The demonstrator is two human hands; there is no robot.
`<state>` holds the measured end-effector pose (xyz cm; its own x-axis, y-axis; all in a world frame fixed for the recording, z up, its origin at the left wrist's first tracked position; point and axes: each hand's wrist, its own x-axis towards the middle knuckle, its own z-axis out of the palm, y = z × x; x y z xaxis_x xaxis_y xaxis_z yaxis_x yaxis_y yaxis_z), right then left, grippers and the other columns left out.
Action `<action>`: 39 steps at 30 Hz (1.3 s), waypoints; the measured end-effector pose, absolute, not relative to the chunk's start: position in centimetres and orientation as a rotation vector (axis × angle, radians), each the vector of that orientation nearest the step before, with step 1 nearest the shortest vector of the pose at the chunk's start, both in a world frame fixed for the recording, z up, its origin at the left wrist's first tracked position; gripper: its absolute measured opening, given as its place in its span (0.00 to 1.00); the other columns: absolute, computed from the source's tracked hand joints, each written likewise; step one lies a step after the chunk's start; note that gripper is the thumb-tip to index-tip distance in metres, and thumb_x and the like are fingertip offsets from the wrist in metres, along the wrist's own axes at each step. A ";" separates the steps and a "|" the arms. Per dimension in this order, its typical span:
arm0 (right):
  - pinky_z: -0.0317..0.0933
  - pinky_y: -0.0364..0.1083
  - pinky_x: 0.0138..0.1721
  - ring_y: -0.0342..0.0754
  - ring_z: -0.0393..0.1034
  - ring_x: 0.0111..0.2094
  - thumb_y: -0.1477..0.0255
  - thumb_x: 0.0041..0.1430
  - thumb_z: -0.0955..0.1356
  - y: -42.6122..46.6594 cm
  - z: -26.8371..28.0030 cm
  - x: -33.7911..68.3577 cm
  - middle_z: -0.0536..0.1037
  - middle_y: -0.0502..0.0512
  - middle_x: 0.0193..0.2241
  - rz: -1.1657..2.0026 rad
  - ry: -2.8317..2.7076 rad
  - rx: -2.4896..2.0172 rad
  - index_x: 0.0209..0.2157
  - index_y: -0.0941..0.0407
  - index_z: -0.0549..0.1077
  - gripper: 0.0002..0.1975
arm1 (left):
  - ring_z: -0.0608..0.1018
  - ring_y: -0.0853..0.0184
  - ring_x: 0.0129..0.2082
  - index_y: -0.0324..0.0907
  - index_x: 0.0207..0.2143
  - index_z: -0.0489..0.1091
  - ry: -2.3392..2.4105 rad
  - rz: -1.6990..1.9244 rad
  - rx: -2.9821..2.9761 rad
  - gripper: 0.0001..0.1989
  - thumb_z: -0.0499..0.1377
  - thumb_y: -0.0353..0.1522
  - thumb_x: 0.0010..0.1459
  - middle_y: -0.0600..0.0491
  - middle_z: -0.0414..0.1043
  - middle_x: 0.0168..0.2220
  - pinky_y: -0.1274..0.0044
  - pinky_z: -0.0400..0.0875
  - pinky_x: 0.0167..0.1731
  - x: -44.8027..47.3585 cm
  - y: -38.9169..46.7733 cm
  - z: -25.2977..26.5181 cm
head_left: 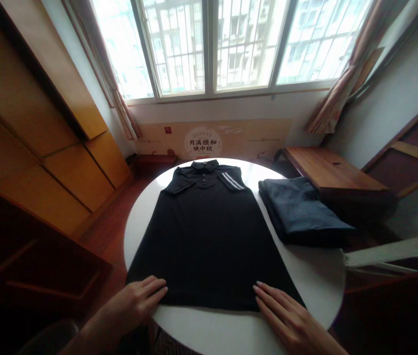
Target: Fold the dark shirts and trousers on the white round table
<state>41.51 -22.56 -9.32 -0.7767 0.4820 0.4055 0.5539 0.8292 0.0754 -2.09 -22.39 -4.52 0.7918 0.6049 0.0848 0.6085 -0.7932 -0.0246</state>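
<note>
Left hand (143, 298) touches black shirt (209, 236); right hand (286, 313) too.

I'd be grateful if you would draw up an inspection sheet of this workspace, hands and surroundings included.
Surface: round white table, partly covered.
Work items: black polo shirt lying flat, collar toward the window, white stripes on one sleeve.
Clutter: folded dark clothes beside the shirt, at the table's right side.
Hands: left hand and right hand on the shirt near opposite hem corners; thumbs hidden, grip unclear.
Cables: nothing seen on the table.
Surroundings: barred window ahead, wooden cabinets left, brown wooden furniture right.
</note>
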 end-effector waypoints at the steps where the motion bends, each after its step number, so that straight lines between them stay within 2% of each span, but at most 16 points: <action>1: 0.71 0.53 0.50 0.55 0.68 0.57 0.85 0.59 0.59 -22.6 -9.3 41.5 0.76 0.63 0.54 -0.288 -2.615 -0.779 0.52 0.61 0.74 0.23 | 0.77 0.60 0.46 0.38 0.55 0.69 -1.028 -0.098 -2.920 0.29 0.54 0.16 0.50 0.45 0.74 0.50 0.72 0.78 0.45 -2.2 -22.6 -4.6; 4: 0.72 0.52 0.46 0.54 0.71 0.52 0.86 0.57 0.57 -22.4 -8.9 41.7 0.78 0.63 0.48 -0.336 -2.558 -0.824 0.49 0.61 0.75 0.24 | 0.77 0.61 0.44 0.38 0.54 0.69 -1.168 -0.132 -2.848 0.31 0.53 0.14 0.47 0.46 0.74 0.47 0.71 0.77 0.46 -2.8 -23.0 -5.0; 9: 0.73 0.47 0.38 0.51 0.75 0.40 0.88 0.53 0.57 -21.0 -8.2 43.3 0.79 0.61 0.39 -0.493 -2.471 -1.018 0.48 0.60 0.74 0.26 | 0.77 0.62 0.43 0.39 0.48 0.70 -1.425 -0.320 -2.651 0.27 0.47 0.14 0.49 0.47 0.74 0.43 0.74 0.75 0.45 -3.8 -22.7 -6.0; 12: 0.73 0.46 0.38 0.51 0.75 0.40 0.90 0.49 0.57 -20.5 -8.0 44.5 0.78 0.60 0.39 -0.554 -2.423 -1.164 0.49 0.59 0.73 0.28 | 0.78 0.64 0.37 0.41 0.42 0.69 -1.486 -0.480 -2.606 0.24 0.46 0.15 0.47 0.49 0.74 0.38 0.78 0.75 0.40 -4.5 -22.4 -5.9; 15: 0.74 0.47 0.37 0.51 0.76 0.39 0.91 0.44 0.57 -20.6 -7.4 45.4 0.77 0.59 0.39 -0.547 -2.395 -1.253 0.49 0.59 0.72 0.32 | 0.77 0.67 0.30 0.43 0.38 0.68 -1.424 -0.673 -2.568 0.18 0.47 0.17 0.52 0.52 0.73 0.33 0.81 0.74 0.33 -5.2 -22.3 -5.6; 20: 0.74 0.47 0.34 0.50 0.77 0.34 0.90 0.43 0.56 -21.5 -7.2 46.7 0.78 0.58 0.35 -0.498 -2.355 -1.320 0.49 0.60 0.73 0.32 | 0.75 0.70 0.27 0.44 0.37 0.68 -1.393 -0.803 -2.553 0.16 0.47 0.19 0.56 0.55 0.71 0.30 0.82 0.70 0.29 -6.4 -23.0 -5.3; 24: 0.74 0.42 0.34 0.47 0.78 0.34 0.88 0.47 0.56 -22.0 -8.0 47.6 0.81 0.55 0.38 -0.288 -2.385 -1.347 0.56 0.57 0.70 0.36 | 0.75 0.70 0.29 0.44 0.36 0.69 -1.556 -0.793 -2.614 0.17 0.46 0.18 0.54 0.54 0.71 0.31 0.82 0.69 0.31 -7.7 -23.9 -5.8; 28: 0.73 0.39 0.38 0.46 0.79 0.38 0.86 0.52 0.56 -22.3 -8.0 48.0 0.82 0.56 0.42 0.045 -2.385 -1.345 0.60 0.56 0.69 0.35 | 0.71 0.72 0.25 0.43 0.28 0.67 -1.738 -0.800 -2.711 0.12 0.48 0.22 0.55 0.57 0.67 0.25 0.83 0.66 0.28 -8.8 -24.5 -5.8; 34: 0.73 0.41 0.38 0.47 0.78 0.36 0.80 0.54 0.59 -22.3 -7.2 48.3 0.81 0.56 0.36 0.479 -2.338 -1.362 0.59 0.53 0.71 0.31 | 0.68 0.71 0.24 0.43 0.24 0.61 -2.156 -0.655 -2.686 0.06 0.50 0.25 0.50 0.58 0.64 0.23 0.82 0.62 0.25 -9.8 -24.8 -6.6; 39: 0.72 0.41 0.39 0.50 0.79 0.39 0.75 0.55 0.62 -22.6 -6.8 48.7 0.82 0.58 0.37 0.628 -2.226 -1.426 0.54 0.53 0.76 0.25 | 0.71 0.70 0.25 0.43 0.26 0.62 -2.202 -0.413 -2.726 0.07 0.49 0.23 0.47 0.58 0.67 0.24 0.81 0.62 0.28 -10.5 -24.5 -7.6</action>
<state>48.71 -22.58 -6.81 -0.3851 0.9168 0.1056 0.7264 0.3717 -0.5780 -10.51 -24.53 -7.60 0.2236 0.9728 -0.0613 0.8844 -0.1760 0.4324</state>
